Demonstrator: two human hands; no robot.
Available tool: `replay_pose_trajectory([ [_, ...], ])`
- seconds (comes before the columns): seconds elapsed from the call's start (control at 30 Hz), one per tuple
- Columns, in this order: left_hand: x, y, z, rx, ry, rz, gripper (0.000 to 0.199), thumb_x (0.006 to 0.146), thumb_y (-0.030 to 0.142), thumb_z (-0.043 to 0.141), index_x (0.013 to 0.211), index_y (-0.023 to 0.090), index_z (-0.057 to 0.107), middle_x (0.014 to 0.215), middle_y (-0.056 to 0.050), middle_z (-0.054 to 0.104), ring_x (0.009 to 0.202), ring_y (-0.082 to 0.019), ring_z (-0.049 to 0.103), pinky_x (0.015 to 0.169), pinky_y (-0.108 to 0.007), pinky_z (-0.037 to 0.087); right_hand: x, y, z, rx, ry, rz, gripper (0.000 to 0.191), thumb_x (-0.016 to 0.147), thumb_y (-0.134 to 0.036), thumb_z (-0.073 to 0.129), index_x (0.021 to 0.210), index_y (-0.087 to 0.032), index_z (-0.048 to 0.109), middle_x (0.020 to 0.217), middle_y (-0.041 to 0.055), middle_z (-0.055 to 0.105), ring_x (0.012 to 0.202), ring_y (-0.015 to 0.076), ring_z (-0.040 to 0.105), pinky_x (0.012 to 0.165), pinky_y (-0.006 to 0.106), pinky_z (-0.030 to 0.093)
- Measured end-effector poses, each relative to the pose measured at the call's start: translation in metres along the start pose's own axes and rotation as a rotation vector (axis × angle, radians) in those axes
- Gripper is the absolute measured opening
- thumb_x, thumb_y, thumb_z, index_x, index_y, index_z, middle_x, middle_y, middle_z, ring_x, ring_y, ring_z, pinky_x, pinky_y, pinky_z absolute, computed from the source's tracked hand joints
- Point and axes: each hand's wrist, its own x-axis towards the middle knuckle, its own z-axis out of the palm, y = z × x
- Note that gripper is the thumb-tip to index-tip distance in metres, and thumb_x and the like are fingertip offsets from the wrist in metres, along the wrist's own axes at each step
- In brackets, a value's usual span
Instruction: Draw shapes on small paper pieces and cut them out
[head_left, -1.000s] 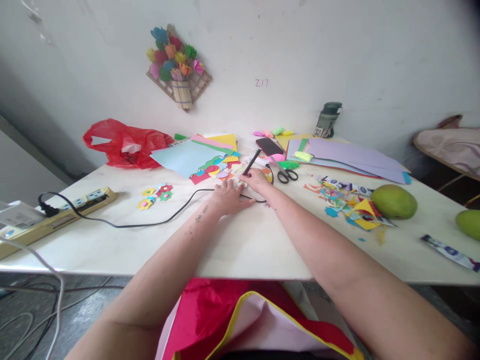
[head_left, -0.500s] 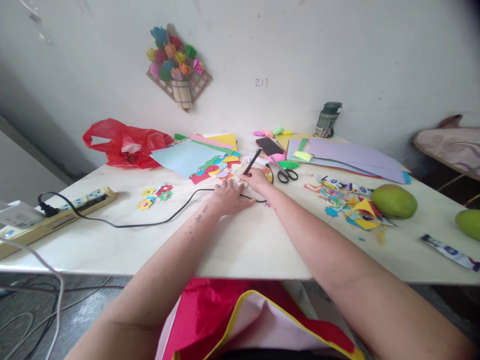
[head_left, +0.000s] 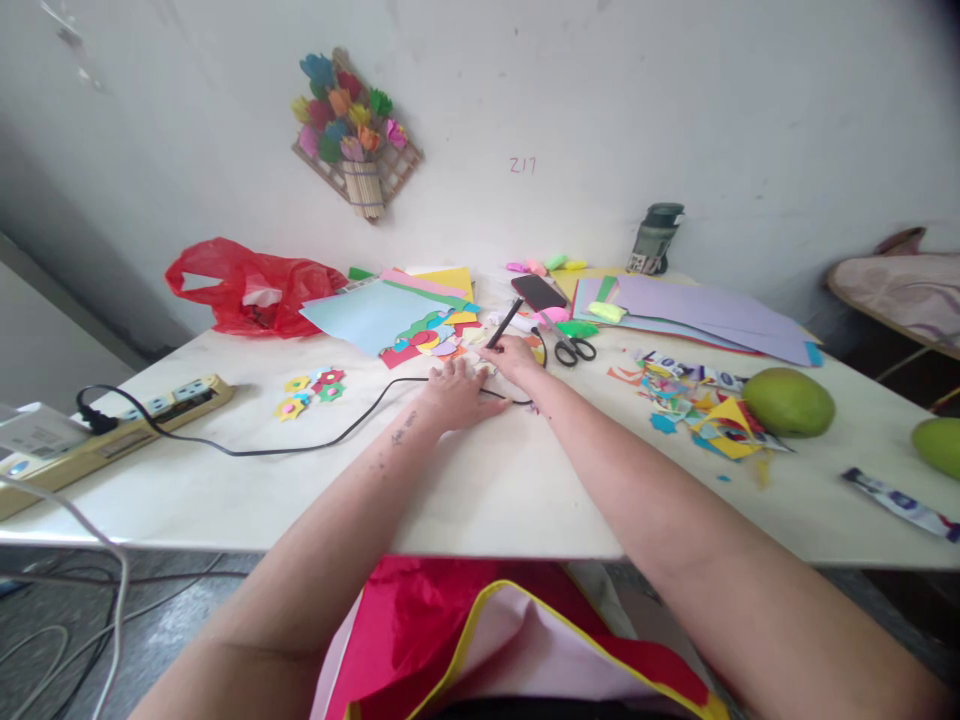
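Observation:
My right hand (head_left: 511,357) is closed around a black pen (head_left: 505,324), which leans up and to the right. Its tip is hidden near some pale paper at the fingers. Flat on the table, with fingers spread, my left hand (head_left: 456,394) lies just left of the right one, over the black cable (head_left: 352,432). Colourful paper cutouts (head_left: 427,338) are heaped beyond both hands. To the right of my right hand rest black-handled scissors (head_left: 574,351). Small paper flowers (head_left: 309,394) lie to the left of my left hand.
A power strip (head_left: 120,440) runs along the left side, near a red plastic bag (head_left: 247,285). Coloured sheets (head_left: 697,310), paper scraps (head_left: 705,415), a green fruit (head_left: 789,402) and a tube (head_left: 900,505) are on the right. A phone (head_left: 538,292) and a bottle (head_left: 655,240) sit at the back.
Almost nothing differs. The pen has tilted very slightly in my right hand, while my left hand stays in place.

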Motion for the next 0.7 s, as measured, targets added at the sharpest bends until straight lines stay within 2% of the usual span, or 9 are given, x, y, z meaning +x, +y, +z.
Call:
replay_pose_trajectory([
  [0.13,0.0,0.001,0.001,0.007,-0.007,-0.012,0.078,0.082,0.07,0.026,0.142,0.02,0.026,0.144,-0.02,0.028,0.133,-0.037,0.025,0.102,-0.054,0.023,-0.001,0.0,-0.001,0.094,0.014,-0.022,0.026,0.076,-0.04,0.061,0.081,-0.017,0.07,0.081,0.0044,0.07,0.078,0.0164,0.063,0.071,0.025,0.046],
  [0.27,-0.001,0.003,0.0,0.043,0.007,-0.017,0.079,0.081,0.071,0.026,0.141,0.02,0.027,0.143,-0.02,0.03,0.133,-0.037,0.025,0.103,-0.056,0.019,-0.004,-0.003,-0.003,0.165,-0.037,-0.048,0.026,0.074,-0.04,0.062,0.078,-0.016,0.069,0.077,0.0035,0.069,0.072,0.0148,0.061,0.066,0.024,0.045],
  [0.43,-0.001,0.004,0.0,0.078,-0.008,0.002,0.086,0.08,0.073,0.023,0.143,0.014,0.025,0.144,-0.023,0.028,0.133,-0.038,0.024,0.105,-0.056,0.016,-0.007,-0.006,-0.005,0.137,-0.072,-0.027,0.029,0.075,-0.043,0.06,0.076,-0.015,0.068,0.071,0.0028,0.067,0.066,0.0137,0.058,0.06,0.023,0.041],
  [0.7,-0.002,0.005,0.0,0.103,0.024,-0.005,0.086,0.08,0.072,0.025,0.143,0.013,0.027,0.142,-0.023,0.032,0.131,-0.037,0.027,0.104,-0.056,0.018,-0.011,-0.013,-0.011,-0.072,-0.062,-0.029,0.032,0.076,-0.047,0.059,0.074,-0.017,0.068,0.067,0.0019,0.065,0.065,0.0139,0.056,0.06,0.023,0.038],
])
